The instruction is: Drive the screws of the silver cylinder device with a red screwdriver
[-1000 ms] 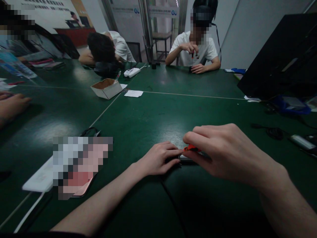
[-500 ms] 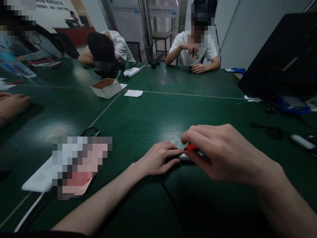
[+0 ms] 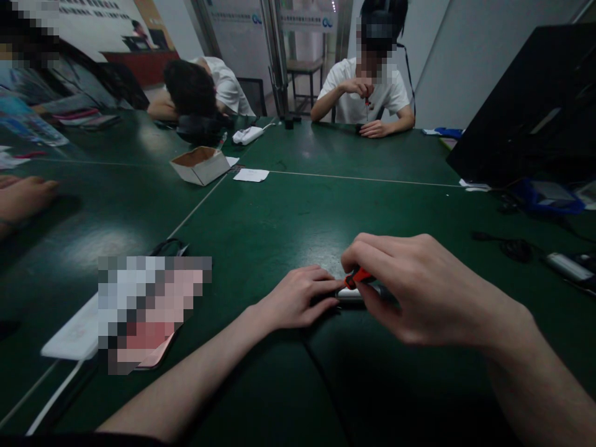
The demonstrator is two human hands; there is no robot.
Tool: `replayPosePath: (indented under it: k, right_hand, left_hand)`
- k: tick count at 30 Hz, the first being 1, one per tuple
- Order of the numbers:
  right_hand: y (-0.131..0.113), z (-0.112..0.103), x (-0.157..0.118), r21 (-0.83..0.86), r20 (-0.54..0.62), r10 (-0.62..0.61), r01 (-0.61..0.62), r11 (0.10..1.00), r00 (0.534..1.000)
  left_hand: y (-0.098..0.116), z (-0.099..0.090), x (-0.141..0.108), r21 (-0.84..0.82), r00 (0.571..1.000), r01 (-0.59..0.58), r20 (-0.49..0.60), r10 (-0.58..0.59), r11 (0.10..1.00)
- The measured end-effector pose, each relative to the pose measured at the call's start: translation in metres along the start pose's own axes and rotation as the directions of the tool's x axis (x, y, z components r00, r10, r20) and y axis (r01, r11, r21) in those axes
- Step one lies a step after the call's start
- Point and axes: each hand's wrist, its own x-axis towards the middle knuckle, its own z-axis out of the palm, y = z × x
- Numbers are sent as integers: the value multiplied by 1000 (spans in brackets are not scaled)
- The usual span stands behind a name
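Note:
My right hand (image 3: 414,288) pinches the red-and-black handle of a screwdriver (image 3: 358,276). Its fingers and thumb are closed, and the screwdriver's tip is hidden from me. Beneath it a slim silver-and-dark device (image 3: 350,294) lies on the green table; I cannot tell its kind, since both hands cover part of it. My left hand (image 3: 305,297) grips the device's left end, thumb at the near side and fingers at the far side.
A white power bank (image 3: 69,335) and a pink phone (image 3: 161,354) lie left of my forearm. Farther off stand an open carton (image 3: 200,167) and a black monitor (image 3: 526,105). Two people sit across the green table (image 3: 298,230); another person's hand (image 3: 28,195) rests at left.
The screwdriver handle has tilted and turned slightly in my right hand, whose thumb has shifted. My left hand and the device have stayed put. The co-worker opposite has moved a hand slightly.

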Motion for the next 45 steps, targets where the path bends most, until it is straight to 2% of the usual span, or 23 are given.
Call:
replayPosePath:
  k: [10,15,20,23,29,37,40,45]
  right_hand:
    - [3,3,-2,-179,-39,-10,3,984,999]
    - [2,0,-3,-67,-9,27,-27,997,1000]
    - [4,0,-2,47,4,5,-5,999,1000]
    - [6,2,-2,17,-4,14,-14,1000,1000]
    - [4,4,-2,-179,-31,57,-62,982,998]
    - [2,0,0,20,9,15,-15,1000,1000]
    - [2,1,0,-2,-2,24,-24,1000,1000]
    - [3,4,0,-138,-35,31,-35,990,999]
  left_hand:
    - [-1,2,-1,-8,999,-13,-45,13,1000]
    - [-1,2,-1,-33,1000,-4,-24,3,999]
    - [-1,2,0,-12,1000,7,-6,-7,1000]
    - [-2,2,0,-22,1000,8,-7,-8,1000]
    - [-2,2,-1,-49,1000,8,-19,-8,999]
    - [0,1,0,-36,1000,12,-1,-12,999]
    - [-1,2,0,-35,1000,8,-7,-8,999]
    - [-1,1,0,-40,1000,2,-18,-3,999]
